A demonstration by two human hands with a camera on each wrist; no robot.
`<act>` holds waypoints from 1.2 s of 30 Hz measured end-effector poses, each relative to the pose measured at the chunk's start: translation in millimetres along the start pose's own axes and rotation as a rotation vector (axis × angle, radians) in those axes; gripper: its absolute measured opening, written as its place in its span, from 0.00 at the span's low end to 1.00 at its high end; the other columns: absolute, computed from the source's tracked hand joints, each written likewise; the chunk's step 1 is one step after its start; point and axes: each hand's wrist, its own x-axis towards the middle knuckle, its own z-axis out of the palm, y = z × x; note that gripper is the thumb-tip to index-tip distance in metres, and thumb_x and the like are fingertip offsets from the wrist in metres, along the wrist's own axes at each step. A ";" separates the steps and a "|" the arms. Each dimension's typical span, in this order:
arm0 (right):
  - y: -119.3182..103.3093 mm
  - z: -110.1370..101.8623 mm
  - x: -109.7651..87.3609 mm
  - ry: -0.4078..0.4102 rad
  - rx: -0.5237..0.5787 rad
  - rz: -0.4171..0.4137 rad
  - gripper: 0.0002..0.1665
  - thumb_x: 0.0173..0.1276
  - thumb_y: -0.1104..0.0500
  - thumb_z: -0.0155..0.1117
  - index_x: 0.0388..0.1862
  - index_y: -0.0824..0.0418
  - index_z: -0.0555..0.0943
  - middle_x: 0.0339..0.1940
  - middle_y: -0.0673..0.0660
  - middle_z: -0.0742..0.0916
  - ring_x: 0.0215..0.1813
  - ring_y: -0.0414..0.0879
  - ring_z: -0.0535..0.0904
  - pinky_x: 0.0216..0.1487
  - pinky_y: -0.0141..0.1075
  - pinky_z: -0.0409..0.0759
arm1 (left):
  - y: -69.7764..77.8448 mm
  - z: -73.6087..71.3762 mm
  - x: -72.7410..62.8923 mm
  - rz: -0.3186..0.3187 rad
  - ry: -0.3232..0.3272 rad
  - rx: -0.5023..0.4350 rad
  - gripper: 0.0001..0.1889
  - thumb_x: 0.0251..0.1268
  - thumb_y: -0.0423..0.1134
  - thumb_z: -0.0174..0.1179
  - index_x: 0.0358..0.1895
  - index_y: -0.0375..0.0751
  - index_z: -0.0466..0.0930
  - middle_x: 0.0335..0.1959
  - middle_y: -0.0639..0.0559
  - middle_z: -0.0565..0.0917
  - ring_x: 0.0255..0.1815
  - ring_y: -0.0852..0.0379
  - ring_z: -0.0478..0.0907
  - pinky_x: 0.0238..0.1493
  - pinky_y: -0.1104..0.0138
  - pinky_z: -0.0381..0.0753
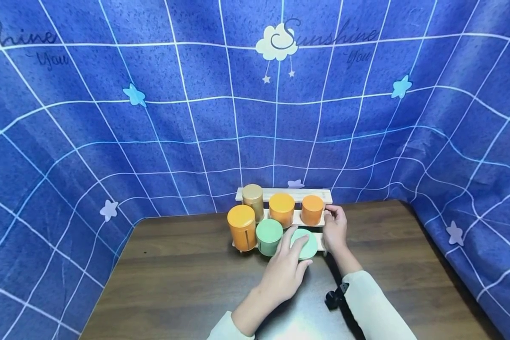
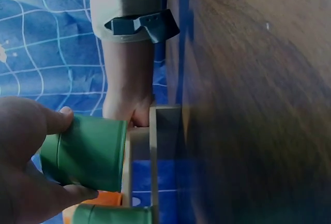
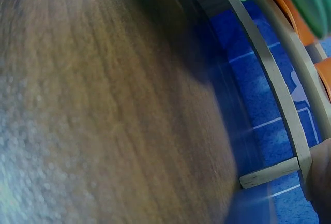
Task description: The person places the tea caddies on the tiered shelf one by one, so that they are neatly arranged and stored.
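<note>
My left hand [image 1: 282,274] grips a light green canister [image 1: 307,246] at the front right of a stepped wooden rack [image 1: 299,194]. In the left wrist view, its thumb and fingers lie around the side of this canister [image 2: 95,151], whose base is close over the front shelf slats. My right hand [image 1: 335,229] holds the rack's right end, beside an orange canister [image 1: 312,210] on the step behind. Another green canister [image 1: 269,237] stands just left of the gripped one. In the right wrist view, part of the right hand [image 3: 321,175] shows at the rack's end.
A tall orange canister [image 1: 242,229] stands at the front left of the rack. Behind it are a gold canister [image 1: 252,197] and a yellow-orange one [image 1: 282,208]. The rack stands at the back of the brown wooden table [image 1: 174,283], against a blue gridded cloth [image 1: 204,141].
</note>
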 end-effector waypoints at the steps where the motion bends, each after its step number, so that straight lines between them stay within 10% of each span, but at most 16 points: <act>1: -0.3 -0.3 -0.4 -0.002 -0.005 0.002 0.13 0.77 0.76 0.49 0.56 0.78 0.75 0.42 0.45 0.80 0.50 0.39 0.76 0.52 0.22 0.78 | -0.5 2.4 0.6 -0.003 -0.003 0.002 0.29 0.78 0.46 0.62 0.77 0.50 0.68 0.84 0.42 0.59 0.82 0.43 0.66 0.67 0.50 0.84; 22: 33.2 1.6 16.0 0.052 0.011 -0.024 0.13 0.78 0.74 0.50 0.56 0.77 0.76 0.43 0.46 0.80 0.50 0.38 0.76 0.51 0.21 0.77 | -5.2 23.5 12.0 -0.090 -0.024 0.071 0.28 0.80 0.47 0.59 0.78 0.46 0.68 0.84 0.36 0.59 0.80 0.41 0.69 0.64 0.52 0.86; 36: 29.0 -2.6 14.8 0.020 -0.003 0.014 0.15 0.78 0.74 0.49 0.59 0.78 0.75 0.44 0.47 0.81 0.53 0.44 0.76 0.52 0.22 0.78 | 5.6 27.7 23.3 -0.057 -0.030 0.314 0.30 0.81 0.47 0.57 0.78 0.38 0.68 0.85 0.44 0.64 0.84 0.32 0.60 0.77 0.51 0.76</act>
